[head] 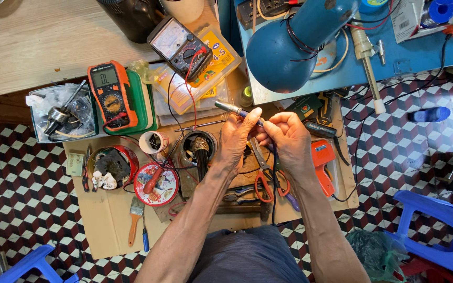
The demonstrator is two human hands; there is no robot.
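Both hands up over the cluttered bench. Left hand [237, 139] and right hand [287, 139] pinch-closed on a slim metal-tipped tool [235, 109]. Orange multimeter [110, 94] and red-handled scissors [265, 181] lie untouched; work looks mid-way.

slim metal-tipped tool [235, 110] — tilted, held aloft

Multimeter [112, 94] left of hands; scissors [265, 181] below (on cardboard [106, 220]).
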